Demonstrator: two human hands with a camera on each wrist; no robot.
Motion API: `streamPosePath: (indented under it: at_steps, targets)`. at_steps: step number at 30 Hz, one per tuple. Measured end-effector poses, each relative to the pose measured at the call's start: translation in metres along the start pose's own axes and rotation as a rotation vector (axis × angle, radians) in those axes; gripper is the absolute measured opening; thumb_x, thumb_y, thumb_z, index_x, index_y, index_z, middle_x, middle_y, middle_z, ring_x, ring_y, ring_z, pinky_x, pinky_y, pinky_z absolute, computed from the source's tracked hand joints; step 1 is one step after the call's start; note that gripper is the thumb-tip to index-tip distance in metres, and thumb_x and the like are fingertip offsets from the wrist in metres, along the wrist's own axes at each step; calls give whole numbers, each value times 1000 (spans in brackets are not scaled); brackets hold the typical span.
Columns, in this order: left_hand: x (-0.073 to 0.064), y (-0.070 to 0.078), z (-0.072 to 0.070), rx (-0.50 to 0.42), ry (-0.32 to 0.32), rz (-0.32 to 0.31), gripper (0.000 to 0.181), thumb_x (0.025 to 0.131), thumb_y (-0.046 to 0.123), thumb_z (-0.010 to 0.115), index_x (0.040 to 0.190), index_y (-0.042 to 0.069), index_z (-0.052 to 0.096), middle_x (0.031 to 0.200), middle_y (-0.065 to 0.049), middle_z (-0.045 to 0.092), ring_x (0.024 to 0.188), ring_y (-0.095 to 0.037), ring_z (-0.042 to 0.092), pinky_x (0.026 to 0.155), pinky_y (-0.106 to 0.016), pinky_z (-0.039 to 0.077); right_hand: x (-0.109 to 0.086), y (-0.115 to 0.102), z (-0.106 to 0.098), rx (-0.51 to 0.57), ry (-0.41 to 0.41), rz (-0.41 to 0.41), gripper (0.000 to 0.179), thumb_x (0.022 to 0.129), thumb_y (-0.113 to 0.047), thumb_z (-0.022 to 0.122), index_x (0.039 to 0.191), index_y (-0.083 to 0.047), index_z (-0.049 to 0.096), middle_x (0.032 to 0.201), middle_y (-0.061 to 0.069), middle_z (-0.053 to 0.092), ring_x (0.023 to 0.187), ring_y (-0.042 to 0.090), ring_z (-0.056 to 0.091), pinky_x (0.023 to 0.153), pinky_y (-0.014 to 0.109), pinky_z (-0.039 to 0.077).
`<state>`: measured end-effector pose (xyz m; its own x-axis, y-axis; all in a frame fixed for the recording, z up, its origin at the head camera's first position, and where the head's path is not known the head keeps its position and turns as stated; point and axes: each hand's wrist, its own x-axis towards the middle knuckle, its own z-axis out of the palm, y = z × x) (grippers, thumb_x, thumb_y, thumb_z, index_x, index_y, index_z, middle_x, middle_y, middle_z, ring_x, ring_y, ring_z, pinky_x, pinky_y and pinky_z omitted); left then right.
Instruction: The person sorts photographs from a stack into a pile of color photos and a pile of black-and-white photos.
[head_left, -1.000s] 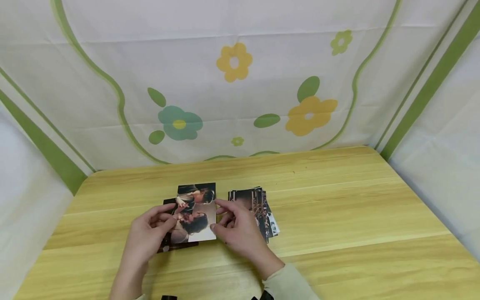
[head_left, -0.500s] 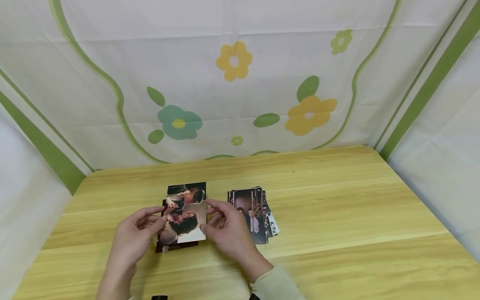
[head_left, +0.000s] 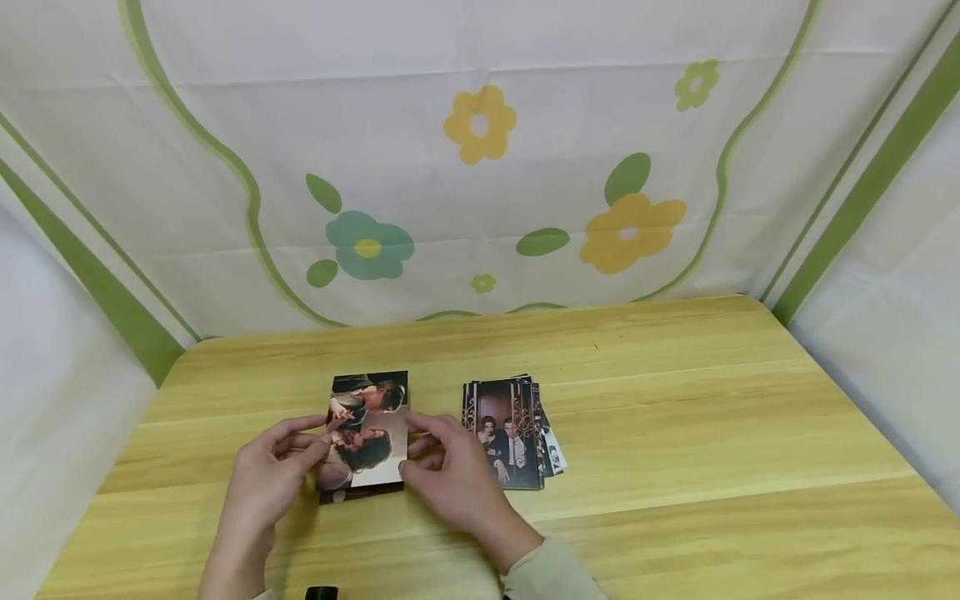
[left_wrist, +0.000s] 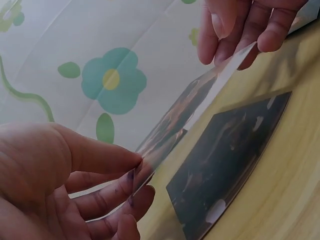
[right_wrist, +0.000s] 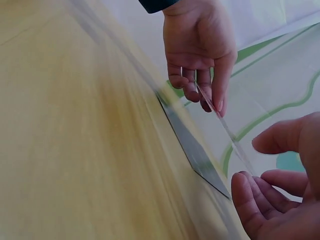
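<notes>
Both hands hold a glossy photo print (head_left: pixel 367 442) of two people, tilted and raised above the table. My left hand (head_left: pixel 258 479) pinches its left edge, with the thumb on the face and fingers behind, clear in the left wrist view. At the opposite edge is my right hand (head_left: pixel 457 475); in the right wrist view its fingertips meet the edge from below while the thumb (right_wrist: pixel 272 140) stands a little apart. Directly beneath lies another dark photo (left_wrist: pixel 225 155), flat on the table and mostly covered in the head view.
Right of the hands is a loose, uneven stack of photos (head_left: pixel 495 417), the top one showing two people in a dark doorway. The wooden table (head_left: pixel 675 417) ends at a white cloth backdrop (head_left: pixel 450 200) with printed flowers. A black object (head_left: pixel 321 592) shows at the bottom edge.
The held photo and both hands have moved left and now sit nearly over the dark photo below. More of the right-hand stack is uncovered. The head view has shifted slightly.
</notes>
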<state>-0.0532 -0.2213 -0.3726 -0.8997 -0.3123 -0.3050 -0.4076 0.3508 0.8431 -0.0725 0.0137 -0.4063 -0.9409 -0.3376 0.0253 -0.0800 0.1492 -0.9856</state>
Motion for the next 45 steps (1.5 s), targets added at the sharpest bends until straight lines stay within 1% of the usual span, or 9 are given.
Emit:
streamPosePath:
  at_steps: [4,8,12,16,21,25,29,36,45]
  targets:
    - [4,-4,2,0,5,-4,46,104,13,70,148,6,62,100,9,78,84,-3,70,74,-24,53,0,2,2,-20,-4,-1,59,89,-1,75,146,-2,63,127,9,68,99,8,68,86,17,59]
    - [7,-7,4,-14,4,-8,45,103,11,69,147,2,62,98,7,79,82,-4,70,74,-23,54,-1,3,2,-84,-34,-9,61,89,-5,76,148,1,61,126,10,68,91,3,64,81,17,57]
    - [9,-9,4,-7,25,-10,44,103,10,69,146,1,62,99,6,78,81,-4,69,71,-24,55,-2,3,4,-115,-80,3,69,86,-13,80,151,-1,59,122,8,67,85,1,61,79,17,56]
    - [9,-10,3,18,47,-14,44,102,12,71,145,3,64,103,3,75,83,-5,69,70,-24,55,-3,3,6,-139,-99,-1,73,85,-17,84,152,-3,59,123,7,67,84,2,60,79,17,54]
    - [9,-13,3,35,47,-24,45,102,12,71,145,2,63,108,-2,75,86,-8,67,70,-25,53,-5,3,10,-209,-109,-10,72,86,-21,85,152,-4,60,135,7,66,85,-1,56,80,17,51]
    - [10,-15,4,53,46,-30,44,101,11,71,143,1,64,108,-3,74,88,-10,65,69,-24,53,-6,4,12,-247,-108,-12,70,87,-23,84,150,-5,61,147,7,63,85,-2,54,79,16,48]
    - [10,-16,5,85,45,-23,43,100,10,71,141,0,65,109,-4,73,93,-12,62,71,-23,53,-6,4,13,-254,-99,-24,68,87,-22,83,149,-4,62,147,8,63,85,-2,54,78,16,48]
    - [13,-18,5,117,60,-18,42,100,13,71,139,-3,67,107,-5,71,95,-12,59,72,-21,52,-6,4,13,-254,-94,-19,67,86,-21,84,146,-1,64,140,6,65,85,-2,55,78,16,49]
    - [13,-18,6,133,50,-12,40,102,15,70,139,-1,67,111,-7,69,99,-17,57,71,-23,51,-6,5,12,-235,-86,-6,62,85,-23,84,142,-4,67,139,5,66,85,-1,56,78,17,50]
